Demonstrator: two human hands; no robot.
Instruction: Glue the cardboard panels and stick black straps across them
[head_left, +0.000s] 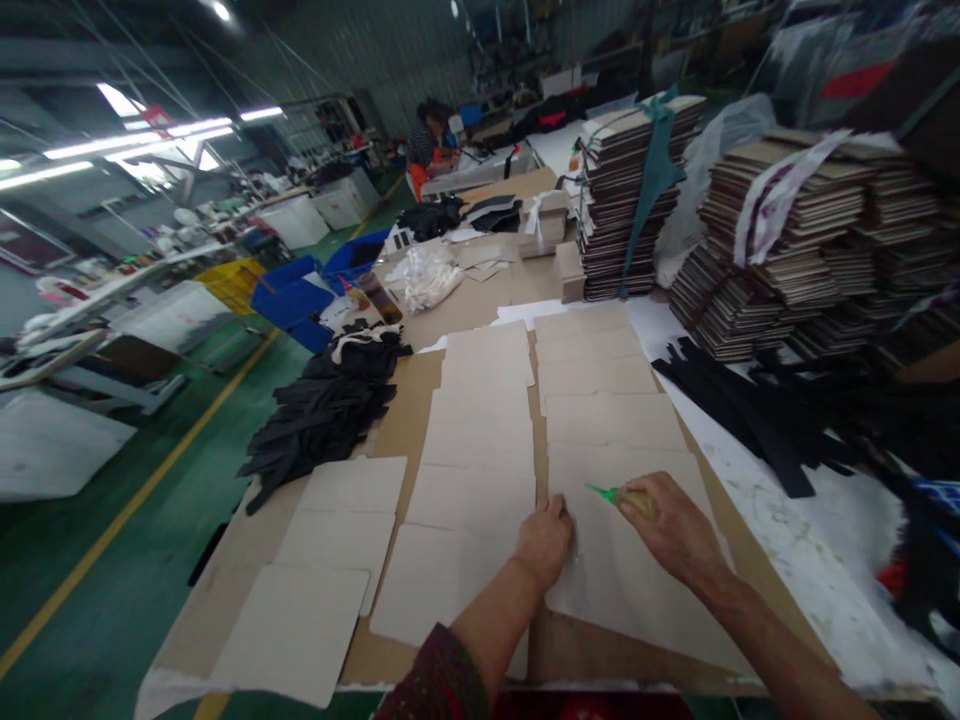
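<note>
Both rest on the card sheet (622, 600): our left hand (546, 540) curled closed, our right hand (675, 530) clasping a green-tipped tool (606, 493), handle mostly hidden.

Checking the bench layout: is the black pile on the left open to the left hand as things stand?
Probably yes, with a stretch: only flat beige sheets lie between the left hand and the black pile.
</note>
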